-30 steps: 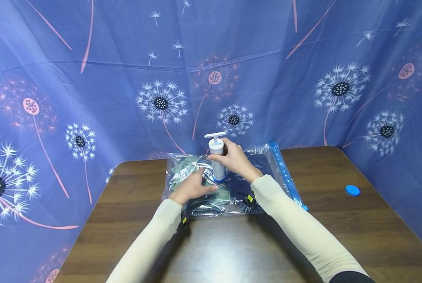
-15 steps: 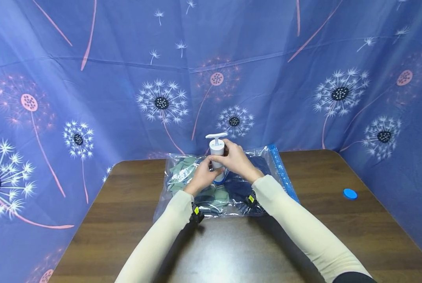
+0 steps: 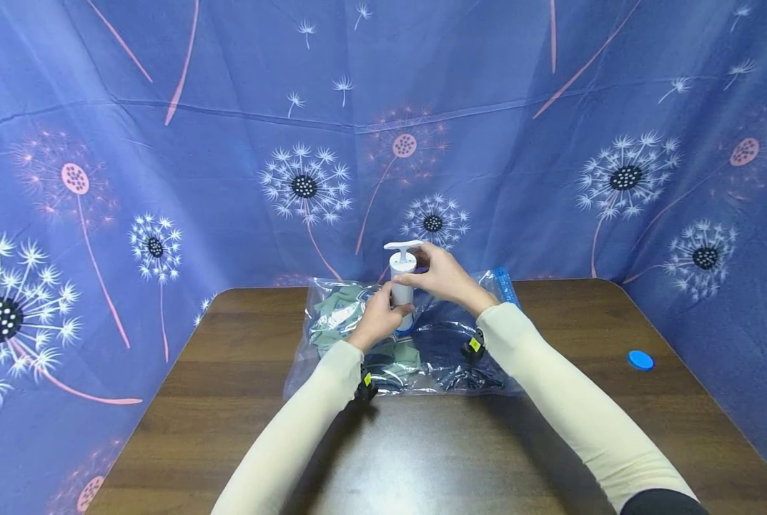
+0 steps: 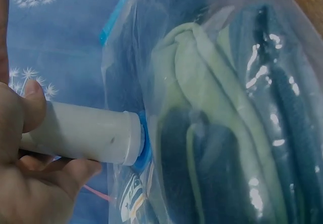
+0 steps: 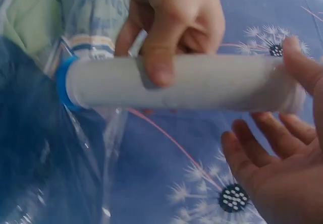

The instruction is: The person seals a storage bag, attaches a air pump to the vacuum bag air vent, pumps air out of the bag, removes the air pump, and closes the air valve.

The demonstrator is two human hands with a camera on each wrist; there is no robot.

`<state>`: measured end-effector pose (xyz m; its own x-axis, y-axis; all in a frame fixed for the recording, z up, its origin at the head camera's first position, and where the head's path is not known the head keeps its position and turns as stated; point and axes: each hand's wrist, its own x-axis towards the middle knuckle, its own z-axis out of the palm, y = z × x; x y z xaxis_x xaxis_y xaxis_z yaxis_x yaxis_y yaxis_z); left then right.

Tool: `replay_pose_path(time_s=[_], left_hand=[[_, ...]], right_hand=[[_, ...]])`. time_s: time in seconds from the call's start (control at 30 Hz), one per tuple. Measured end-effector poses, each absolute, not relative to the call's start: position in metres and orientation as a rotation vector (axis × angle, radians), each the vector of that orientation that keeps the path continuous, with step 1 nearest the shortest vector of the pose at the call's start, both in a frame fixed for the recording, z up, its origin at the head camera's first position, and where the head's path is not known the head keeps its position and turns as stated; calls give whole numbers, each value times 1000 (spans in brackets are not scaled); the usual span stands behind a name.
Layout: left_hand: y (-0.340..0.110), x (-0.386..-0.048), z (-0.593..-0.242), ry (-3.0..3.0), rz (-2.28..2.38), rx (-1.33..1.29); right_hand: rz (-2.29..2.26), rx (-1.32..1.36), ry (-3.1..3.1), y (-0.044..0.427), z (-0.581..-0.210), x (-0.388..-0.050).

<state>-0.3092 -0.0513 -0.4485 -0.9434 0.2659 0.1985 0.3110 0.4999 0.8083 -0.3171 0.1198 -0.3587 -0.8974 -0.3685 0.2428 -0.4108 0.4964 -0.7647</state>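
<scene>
The white hand pump (image 3: 402, 263) stands about upright on the clear storage bag (image 3: 296, 375), its foot at the blue ring (image 4: 145, 141) over green (image 3: 405, 352) and navy clothing (image 3: 444, 343). The left hand (image 3: 377, 315) grasps the barrel, thumb and fingers curled around it. The right hand (image 3: 447, 277) is at the barrel's top beside the T-handle (image 3: 402, 245), its fingers loosely bent (whether they grip I cannot tell).

The main risk, I judge, is the foot slipping off the ring: soft clothing beneath gives little support, so a sideways push or a slack left hand could tip the pump. Pulling the handle unbraced might lift the bag too. A gap in the blue zip strip (image 3: 507, 286), partly hidden by the right arm, would leak air. The blue cap (image 3: 640, 360) lies well apart on the desk (image 3: 241, 343).
</scene>
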Motion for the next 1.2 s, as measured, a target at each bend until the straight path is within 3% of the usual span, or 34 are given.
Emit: replay_pose_path(time_s=[0.23,0.6,1.2], left_hand=[[-52,-315,-450,-2660,-1529,-498],[-51,-313,-445,-2711,-1492,-496],[-51,-315,-445,-2733,-1444,-481]], right_hand=[[1272,769,-2705,124,-329,-316],[733,1073,-2641,106,-300,-313],[483,973,-2667,92,-292,-311]])
